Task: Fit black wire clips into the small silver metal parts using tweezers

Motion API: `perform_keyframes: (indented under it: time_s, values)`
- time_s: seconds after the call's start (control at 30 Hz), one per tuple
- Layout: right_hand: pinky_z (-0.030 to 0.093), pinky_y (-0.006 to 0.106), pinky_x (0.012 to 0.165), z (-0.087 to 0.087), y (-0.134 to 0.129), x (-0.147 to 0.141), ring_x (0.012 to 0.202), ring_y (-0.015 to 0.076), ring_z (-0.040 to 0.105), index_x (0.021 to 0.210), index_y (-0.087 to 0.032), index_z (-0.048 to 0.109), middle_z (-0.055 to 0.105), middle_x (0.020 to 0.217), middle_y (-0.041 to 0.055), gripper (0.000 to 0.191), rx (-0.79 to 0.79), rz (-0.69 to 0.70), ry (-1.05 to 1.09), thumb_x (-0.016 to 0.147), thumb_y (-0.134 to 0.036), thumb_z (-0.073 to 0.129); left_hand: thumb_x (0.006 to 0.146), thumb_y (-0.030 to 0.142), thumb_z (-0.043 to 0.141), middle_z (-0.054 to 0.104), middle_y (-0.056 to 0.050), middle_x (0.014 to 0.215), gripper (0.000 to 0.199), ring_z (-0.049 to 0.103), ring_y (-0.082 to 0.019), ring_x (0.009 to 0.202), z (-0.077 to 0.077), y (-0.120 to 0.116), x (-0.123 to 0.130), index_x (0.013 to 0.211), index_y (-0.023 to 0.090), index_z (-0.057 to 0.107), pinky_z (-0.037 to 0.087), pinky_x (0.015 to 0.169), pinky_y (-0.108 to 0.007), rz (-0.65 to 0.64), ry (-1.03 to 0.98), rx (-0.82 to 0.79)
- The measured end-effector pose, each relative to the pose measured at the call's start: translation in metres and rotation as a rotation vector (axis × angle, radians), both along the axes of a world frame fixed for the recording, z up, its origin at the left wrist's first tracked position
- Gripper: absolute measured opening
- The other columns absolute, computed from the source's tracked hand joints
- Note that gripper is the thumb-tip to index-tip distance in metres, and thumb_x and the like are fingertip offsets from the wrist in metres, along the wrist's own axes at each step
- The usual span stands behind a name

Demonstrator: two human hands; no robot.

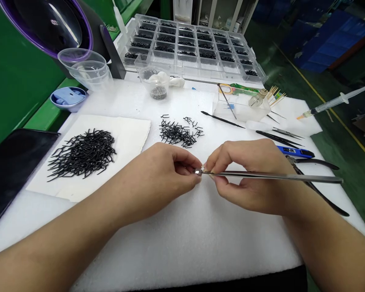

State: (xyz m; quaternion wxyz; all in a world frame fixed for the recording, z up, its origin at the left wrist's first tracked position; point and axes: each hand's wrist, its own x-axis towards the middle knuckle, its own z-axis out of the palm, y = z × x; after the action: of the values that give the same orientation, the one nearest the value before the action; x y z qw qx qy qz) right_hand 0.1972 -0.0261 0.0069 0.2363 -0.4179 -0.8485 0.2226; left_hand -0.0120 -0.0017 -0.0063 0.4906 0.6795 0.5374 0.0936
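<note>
Between thumb and fingers, my left hand [158,178] pinches a small shiny metal piece [198,172]. My right hand [249,174] is closed on long metal tweezers [280,176], whose tip end meets the metal piece. The fingertips of both hands nearly touch. Just beyond them lies a small pile of black bent wire pieces [179,132] on the white foam surface [194,239]. A larger pile of longer black wire pieces [83,154] rests on white paper [130,129] to the left.
A clear compartment box [185,67] holds black pieces at the back. Plastic cups [89,71], a blue bowl [68,99] and a dark fan-like device [54,24] stand back left. At right are a syringe [337,101], black tweezers [276,138] and black-handled pliers [318,162].
</note>
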Motion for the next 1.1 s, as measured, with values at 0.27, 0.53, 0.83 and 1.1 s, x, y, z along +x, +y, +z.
perform_keyframes:
  time_s: [0.27,0.53,0.83,1.1]
  values:
    - [0.052,0.028,0.068,-0.002,-0.003,0.0,0.077,0.0156,0.071,0.082,-0.021,0.06,0.073,0.082,-0.0014,0.016,0.074,0.027,-0.009,0.079,-0.005,0.062,0.078,0.038,0.067,0.077,0.004,0.077,0.026,0.071,-0.023,0.077,0.007,0.002,0.0,0.097,0.032,0.083,0.051,0.067,-0.032,-0.023,0.015,-0.062]
    - [0.051,0.028,0.071,-0.004,-0.006,-0.003,0.081,0.0149,0.071,0.083,-0.019,0.061,0.076,0.089,0.0006,0.014,0.105,0.046,0.015,0.082,-0.005,0.061,0.075,0.036,0.066,0.078,0.002,0.082,0.027,0.071,-0.025,0.081,0.006,0.008,-0.002,0.094,0.032,0.084,0.055,0.074,-0.034,-0.023,-0.045,-0.085]
    - [0.051,0.027,0.072,-0.004,-0.006,-0.003,0.081,0.0139,0.07,0.085,-0.019,0.062,0.076,0.09,0.0002,0.012,0.094,0.05,0.013,0.083,-0.007,0.062,0.072,0.037,0.067,0.077,0.0,0.08,0.023,0.071,-0.025,0.08,0.005,0.009,-0.002,0.086,0.029,0.083,0.055,0.07,-0.032,-0.023,-0.045,-0.084]
    - [0.05,0.029,0.064,-0.001,0.002,0.009,0.072,0.0157,0.068,0.078,-0.021,0.062,0.074,0.081,-0.0014,0.013,0.023,-0.131,0.04,0.076,-0.008,0.065,0.072,0.044,0.071,0.078,0.004,0.081,0.021,0.072,-0.025,0.081,0.001,0.007,-0.003,0.087,0.035,0.081,0.051,0.063,-0.032,0.041,0.015,-0.105]
